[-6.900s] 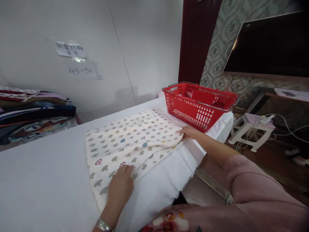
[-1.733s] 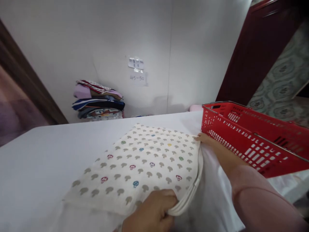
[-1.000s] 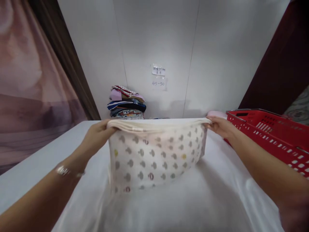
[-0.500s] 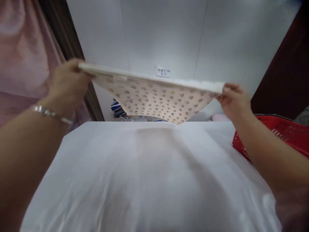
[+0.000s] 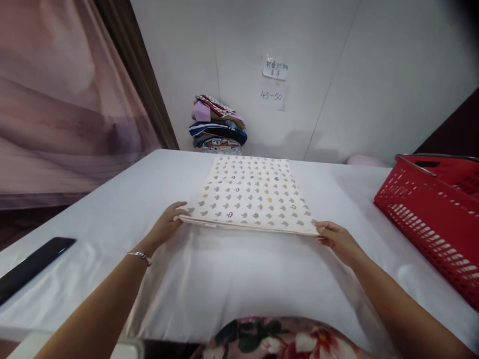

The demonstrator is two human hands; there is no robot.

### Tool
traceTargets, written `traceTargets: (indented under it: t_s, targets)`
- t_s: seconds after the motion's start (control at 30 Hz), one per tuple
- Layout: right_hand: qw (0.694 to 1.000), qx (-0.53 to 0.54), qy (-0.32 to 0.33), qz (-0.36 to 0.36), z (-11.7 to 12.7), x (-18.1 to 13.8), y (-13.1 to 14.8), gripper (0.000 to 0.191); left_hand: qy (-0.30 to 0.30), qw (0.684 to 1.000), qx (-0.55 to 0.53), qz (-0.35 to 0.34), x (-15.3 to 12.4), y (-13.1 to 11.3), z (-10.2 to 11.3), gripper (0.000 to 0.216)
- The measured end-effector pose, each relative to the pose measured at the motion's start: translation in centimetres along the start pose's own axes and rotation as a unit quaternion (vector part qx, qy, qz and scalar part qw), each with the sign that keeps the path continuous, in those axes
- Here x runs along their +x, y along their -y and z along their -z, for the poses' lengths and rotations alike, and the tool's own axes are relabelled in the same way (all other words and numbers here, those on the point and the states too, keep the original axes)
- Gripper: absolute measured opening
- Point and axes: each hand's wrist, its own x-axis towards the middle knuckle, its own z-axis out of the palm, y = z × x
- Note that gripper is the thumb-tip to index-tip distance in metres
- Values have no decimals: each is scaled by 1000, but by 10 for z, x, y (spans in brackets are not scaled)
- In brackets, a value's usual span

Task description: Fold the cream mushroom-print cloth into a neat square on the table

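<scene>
A folded cream cloth (image 5: pixel 251 193) printed with small mushrooms lies flat on the white table (image 5: pixel 112 199), stretching away from me. My left hand (image 5: pixel 166 227) pinches its near left corner, a bracelet on that wrist. At the near right corner my right hand (image 5: pixel 334 238) grips the cloth's edge with curled fingers. Both hands rest low on the table surface.
A red plastic basket (image 5: pixel 430 204) with metal handles stands at the right. A stack of folded clothes (image 5: pixel 217 123) sits against the far wall under paper labels (image 5: pixel 275 69). A black flat object (image 5: pixel 32 267) lies at the left edge. A pink curtain (image 5: pixel 56 94) hangs at left.
The cloth was lifted off the table by both hands, swung up in the air, and now lies flat again, turned lengthwise away from me. Both hands still hold its near corners.
</scene>
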Motion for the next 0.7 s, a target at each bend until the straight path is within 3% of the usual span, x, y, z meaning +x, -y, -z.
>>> traceTargets:
  t_s: [0.17, 0.27, 0.33, 0.4, 0.5, 0.6, 0.7]
  targets:
    - [997, -19, 20, -72, -3, -10, -7, 26, 23, 999, 32, 28, -13, 1, -4, 28]
    - [995, -87, 14, -44, -7, -16, -15, 26, 37, 998, 40, 43, -23, 3, -9, 31]
    - [980, -201, 3, -7, -7, -20, -18, 26, 42, 996, 57, 48, -29, -1, -8, 34]
    - [936, -347, -18, 51, -8, -22, -19, 29, 49, 993, 95, 40, -37, -10, -4, 39]
    - [833, -519, -53, 182, -14, -26, -19, 30, 48, 983, 174, -28, -50, -29, -1, 45]
    - [746, -580, -19, 327, -31, -26, -20, 30, 51, 970, 206, -115, -60, -50, -8, 42]
    - [712, -568, 68, 407, -55, -21, -20, 29, 79, 964, 189, -172, -62, -68, -22, 35]
